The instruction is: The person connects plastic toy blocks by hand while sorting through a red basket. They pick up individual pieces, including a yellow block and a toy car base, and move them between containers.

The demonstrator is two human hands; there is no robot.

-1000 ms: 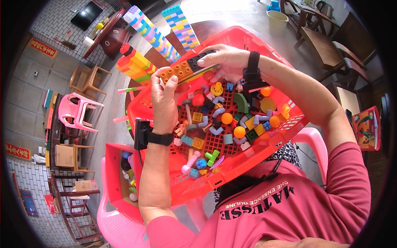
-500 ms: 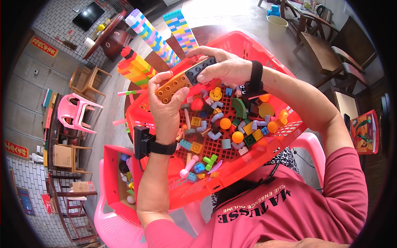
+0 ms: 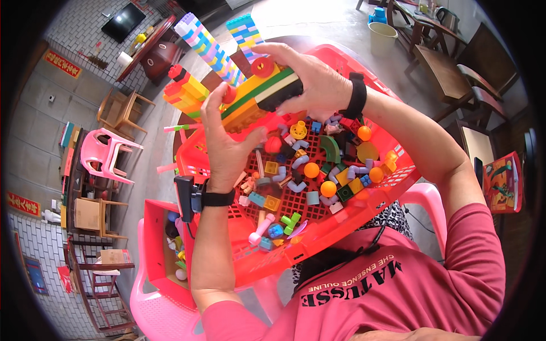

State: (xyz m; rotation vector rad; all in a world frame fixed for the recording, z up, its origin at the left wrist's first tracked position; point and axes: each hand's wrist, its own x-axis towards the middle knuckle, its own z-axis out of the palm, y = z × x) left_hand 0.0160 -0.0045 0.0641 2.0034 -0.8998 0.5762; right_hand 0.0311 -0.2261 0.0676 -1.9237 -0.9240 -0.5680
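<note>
Both hands hold one stacked block bar (image 3: 257, 95) of orange, yellow, green, white and black layers above a red plastic basket (image 3: 352, 219). My left hand (image 3: 227, 145) grips its orange left end from below, next to a small red knob. My right hand (image 3: 310, 79) covers its black right end from above; a red round piece sits on top of the bar by my fingers. The basket holds several loose coloured blocks, balls and curved tubes (image 3: 318, 170).
Tall block towers stand beyond the basket: a pastel one (image 3: 207, 48), a blue-topped one (image 3: 245, 31) and a red-yellow one (image 3: 185, 91). A smaller red bin (image 3: 153, 250) with toys sits at lower left on a pink chair (image 3: 153, 310). Another pink chair (image 3: 105, 156) stands left.
The block bar has been lifted higher out of the basket and turned, showing more of its layered side. Both hands rose with it.
</note>
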